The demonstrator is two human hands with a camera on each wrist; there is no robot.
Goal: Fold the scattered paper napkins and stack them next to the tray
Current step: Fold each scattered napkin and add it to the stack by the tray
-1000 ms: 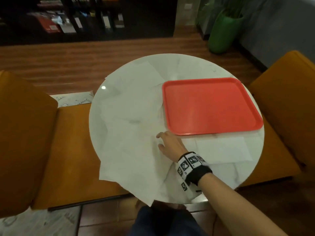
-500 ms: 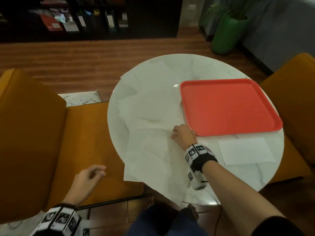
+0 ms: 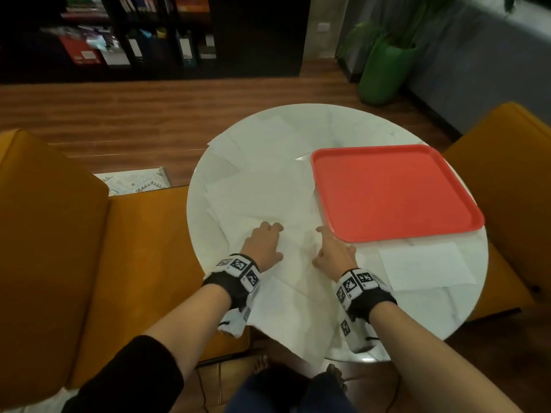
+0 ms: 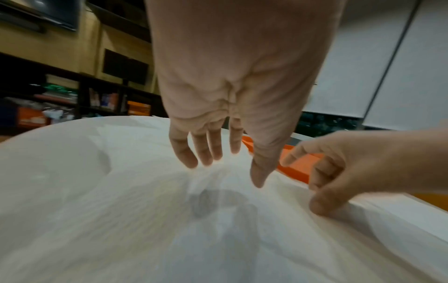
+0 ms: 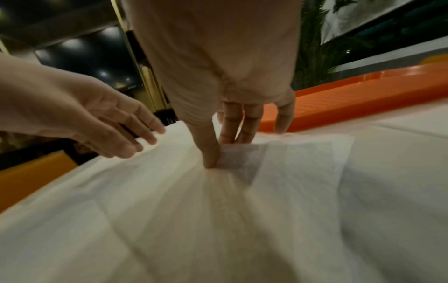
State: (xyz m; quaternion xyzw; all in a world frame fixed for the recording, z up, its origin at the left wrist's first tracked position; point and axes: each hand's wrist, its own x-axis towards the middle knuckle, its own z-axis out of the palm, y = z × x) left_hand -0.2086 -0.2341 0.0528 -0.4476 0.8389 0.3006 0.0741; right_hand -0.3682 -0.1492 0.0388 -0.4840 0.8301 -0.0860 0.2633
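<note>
Round white table (image 3: 432, 317) between orange chairs (image 3: 50, 234): left hand (image 3: 262, 245) spread, right hand (image 3: 335, 253) pinching napkin (image 3: 295, 311) beside red tray (image 3: 390, 192).

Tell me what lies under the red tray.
The red tray sits on the round white table. Paper napkins slip under its left and near edges; anything under its middle is hidden.

Wood floor (image 3: 125, 114), dark shelves (image 3: 149, 34), dim.

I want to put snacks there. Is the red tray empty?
Empty. The head view shows the tray with nothing but its bare red bottom.
</note>
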